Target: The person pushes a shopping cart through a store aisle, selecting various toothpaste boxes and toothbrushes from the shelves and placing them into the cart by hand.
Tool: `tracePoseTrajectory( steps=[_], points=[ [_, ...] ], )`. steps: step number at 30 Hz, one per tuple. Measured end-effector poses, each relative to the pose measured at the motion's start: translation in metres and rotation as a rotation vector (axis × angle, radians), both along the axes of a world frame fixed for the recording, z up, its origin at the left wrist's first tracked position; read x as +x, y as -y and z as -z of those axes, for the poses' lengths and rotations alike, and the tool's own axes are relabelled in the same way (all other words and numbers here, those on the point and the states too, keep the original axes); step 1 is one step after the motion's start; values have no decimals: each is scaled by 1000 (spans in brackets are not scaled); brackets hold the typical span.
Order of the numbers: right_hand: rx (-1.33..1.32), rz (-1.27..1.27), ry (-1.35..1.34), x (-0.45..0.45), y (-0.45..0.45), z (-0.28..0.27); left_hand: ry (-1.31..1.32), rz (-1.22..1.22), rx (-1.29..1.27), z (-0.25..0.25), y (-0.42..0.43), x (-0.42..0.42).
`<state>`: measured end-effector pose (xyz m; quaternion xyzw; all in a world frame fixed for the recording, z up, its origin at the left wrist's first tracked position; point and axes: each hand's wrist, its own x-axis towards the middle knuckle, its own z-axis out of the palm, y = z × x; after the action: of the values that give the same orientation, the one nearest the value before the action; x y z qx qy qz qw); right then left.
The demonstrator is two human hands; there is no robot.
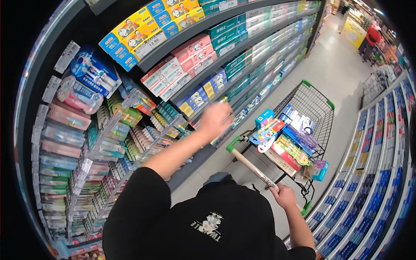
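My left hand [215, 120] is blurred in front of the toothpaste shelves, its fingers curled. Slim yellowish bits show above and below it, perhaps the ends of a narrow item I cannot make out. My right hand [286, 197] is closed round the right part of the cart handle [251, 164]. Beyond the handle, the wire shopping cart [323, 113] has green corners. In its near part lie a blue box [264, 118], a red and white box [281, 161], toothbrush packs [292, 148] and a teal and purple box [320, 170].
Left of me, toothbrush packs [69, 113] hang on racks. Yellow and blue boxes [151, 30] and pink boxes [195, 54] fill upper shelves. Shelves with blue packs [368, 186] line the right side. A person in red [372, 38] stands far down the aisle floor [333, 56].
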<state>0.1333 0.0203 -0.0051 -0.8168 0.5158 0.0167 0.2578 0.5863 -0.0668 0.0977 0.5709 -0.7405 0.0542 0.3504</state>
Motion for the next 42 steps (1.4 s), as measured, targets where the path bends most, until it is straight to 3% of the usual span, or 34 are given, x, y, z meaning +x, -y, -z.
tracePoseTrajectory(
  steps=[1,2,3,6,9,10,13,16,22,25,34,42],
  points=[
    [2,-11,3,-2,5,-2,90,-158,-42,-24,6,20],
    [2,-8,-4,-5,9,-1,143,-275,-252,-53,13,33],
    [1,-5,-14,-7,15,0,112,-358,-120,-81,14,50],
    [-20,-10,-12,-14,28,0,434,-655,-374,-112,24,98],
    [-29,-5,-18,-17,41,-3,500,-833,-151,-133,27,118],
    [-31,4,-21,-17,45,-3,438,-910,31,-141,29,118],
    [-39,24,-23,-22,53,-3,328,-888,298,-162,42,130],
    [-56,19,-29,-24,63,-4,343,-817,261,-161,61,148],
    [-68,36,-42,-28,72,-2,144,-859,519,-179,81,142],
    [-77,35,-51,-29,74,-2,153,-848,401,-166,83,152],
    [-75,36,-52,-29,75,-1,135,-788,408,-161,85,166],
    [-90,38,-44,-29,76,2,266,-969,508,-177,51,149]
  ],
)
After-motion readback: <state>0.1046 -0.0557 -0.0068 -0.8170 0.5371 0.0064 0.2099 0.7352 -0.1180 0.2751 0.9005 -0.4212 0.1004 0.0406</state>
